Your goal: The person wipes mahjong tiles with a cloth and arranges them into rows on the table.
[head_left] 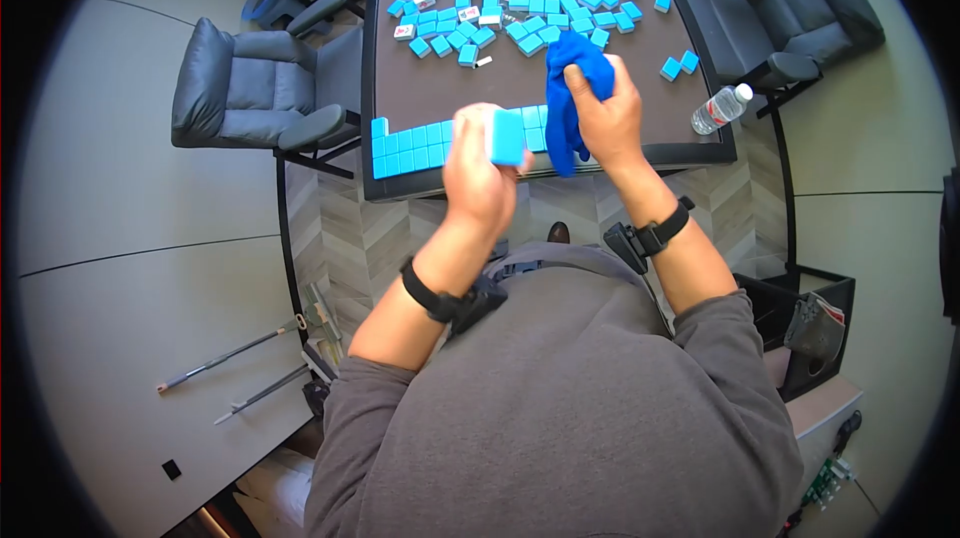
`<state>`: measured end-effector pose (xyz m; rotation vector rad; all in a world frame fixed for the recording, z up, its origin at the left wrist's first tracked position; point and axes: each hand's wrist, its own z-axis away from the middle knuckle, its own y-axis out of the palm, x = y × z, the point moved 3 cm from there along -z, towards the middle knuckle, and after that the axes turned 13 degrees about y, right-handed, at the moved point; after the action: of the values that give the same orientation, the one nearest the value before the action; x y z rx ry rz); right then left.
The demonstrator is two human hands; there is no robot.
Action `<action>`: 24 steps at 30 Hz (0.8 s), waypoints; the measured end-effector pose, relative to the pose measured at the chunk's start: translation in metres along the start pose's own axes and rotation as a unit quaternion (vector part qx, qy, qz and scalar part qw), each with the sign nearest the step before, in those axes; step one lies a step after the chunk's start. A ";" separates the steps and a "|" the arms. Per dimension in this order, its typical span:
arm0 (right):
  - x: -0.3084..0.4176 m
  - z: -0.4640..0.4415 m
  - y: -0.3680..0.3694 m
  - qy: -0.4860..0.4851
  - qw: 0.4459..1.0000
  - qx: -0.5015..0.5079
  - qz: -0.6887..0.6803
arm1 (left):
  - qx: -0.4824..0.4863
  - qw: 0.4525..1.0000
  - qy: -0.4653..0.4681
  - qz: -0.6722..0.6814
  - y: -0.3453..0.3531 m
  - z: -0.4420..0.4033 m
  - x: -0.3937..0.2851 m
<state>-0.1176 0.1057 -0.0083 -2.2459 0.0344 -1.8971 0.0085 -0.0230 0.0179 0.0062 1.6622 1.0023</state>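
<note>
My left hand [476, 178] is closed around a mahjong tile [507, 138], its blue back turned toward me, raised above the near edge of the table. Just to the right, my right hand [612, 120] grips a crumpled blue cloth [563, 103] that hangs down past the fingers. Below the hands, blue-backed tiles [418, 148] stand packed in neat rows along the near edge, partly hidden by the left hand and the cloth. Many loose tiles [530, 6] are scattered over the far half, most blue side up and several showing white faces.
The dark table [430, 88] has a raised black rim. A water bottle [720, 110] lies near its right corner, with two loose tiles beyond it. Padded chairs stand at the left [265, 83] and right [780, 13]. A black box [825, 338] is at my right side.
</note>
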 end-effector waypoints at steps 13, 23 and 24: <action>-0.017 -0.016 0.009 -0.054 0.977 -0.056 0.197 | 0.114 0.983 -0.125 0.078 0.018 0.015 0.005; -0.039 -0.010 -0.028 0.064 0.996 0.003 0.056 | -0.020 0.990 -0.131 -0.040 -0.027 -0.024 0.012; -0.040 -0.008 -0.030 0.067 0.996 0.000 0.057 | -0.011 0.988 -0.155 -0.012 -0.031 -0.025 0.016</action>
<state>-0.1354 0.1397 -0.0408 -2.0667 0.1769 -1.9820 -0.0023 -0.0497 -0.0138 0.1197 1.3642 0.9493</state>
